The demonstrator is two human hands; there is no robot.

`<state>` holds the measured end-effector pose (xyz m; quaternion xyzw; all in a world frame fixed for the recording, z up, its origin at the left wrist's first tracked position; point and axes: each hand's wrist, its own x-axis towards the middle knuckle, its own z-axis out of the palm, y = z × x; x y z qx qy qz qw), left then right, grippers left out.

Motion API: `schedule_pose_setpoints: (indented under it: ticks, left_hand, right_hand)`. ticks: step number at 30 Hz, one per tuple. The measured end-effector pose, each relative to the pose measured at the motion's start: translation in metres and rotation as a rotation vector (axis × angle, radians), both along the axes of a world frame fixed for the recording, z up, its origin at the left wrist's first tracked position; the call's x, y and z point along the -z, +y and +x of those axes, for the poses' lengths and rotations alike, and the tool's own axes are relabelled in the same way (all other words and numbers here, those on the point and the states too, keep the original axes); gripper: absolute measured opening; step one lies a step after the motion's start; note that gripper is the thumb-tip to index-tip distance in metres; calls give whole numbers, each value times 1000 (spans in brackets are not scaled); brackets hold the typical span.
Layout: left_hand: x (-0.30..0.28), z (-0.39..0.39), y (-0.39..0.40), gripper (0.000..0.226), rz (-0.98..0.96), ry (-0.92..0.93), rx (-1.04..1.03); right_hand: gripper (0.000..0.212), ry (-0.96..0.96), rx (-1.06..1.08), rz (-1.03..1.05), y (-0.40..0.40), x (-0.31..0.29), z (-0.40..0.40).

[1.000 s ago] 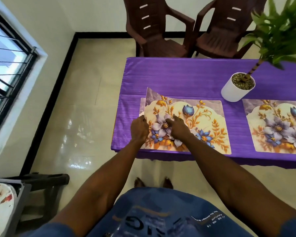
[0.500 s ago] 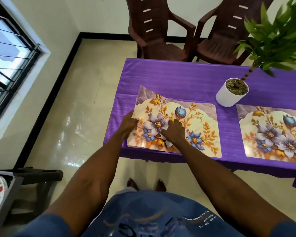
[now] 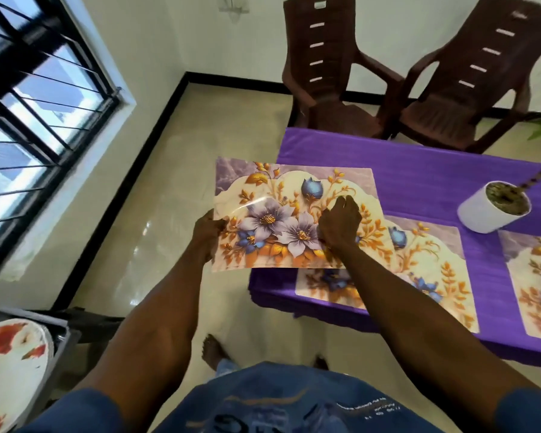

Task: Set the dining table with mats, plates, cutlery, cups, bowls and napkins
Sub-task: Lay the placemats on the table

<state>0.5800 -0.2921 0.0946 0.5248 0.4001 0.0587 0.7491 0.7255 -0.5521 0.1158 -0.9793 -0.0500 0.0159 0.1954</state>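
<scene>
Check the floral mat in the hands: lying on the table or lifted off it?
Lifted. The held mat juts past the table edge over the floor, gripped by the left hand and right hand, above another mat.

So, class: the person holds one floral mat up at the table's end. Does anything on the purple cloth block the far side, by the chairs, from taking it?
Nothing visible does. The lifted mat is held by the left hand and right hand; the far strip of tablecloth is bare, with the plant pot off to the right.

Two dark brown plastic armchairs [image 3: 331, 89] stand side by side at the far edge of the purple tablecloth [image 3: 419, 170]. A white plant pot [image 3: 487, 214] sits on the cloth. A black-barred window [image 3: 35, 98] fills the left wall above the glossy tiled floor [image 3: 156, 189].
</scene>
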Motion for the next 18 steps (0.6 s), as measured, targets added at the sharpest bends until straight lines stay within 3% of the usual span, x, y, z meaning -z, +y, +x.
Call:
schedule_pose_setpoints:
  ticks: [8,14,18]
  left_hand:
    - [2,15,32,15,-68,-38,136]
    - [12,-24,118,33,-180,-52,50]
    - [6,-45,165,38,-140,-60,17]
  right_hand:
    - [52,-89,137,-13,38,4,-24]
    - [62,-20,353,60,67,-6,-19]
    - [52,38,455,214,111,-20,-12]
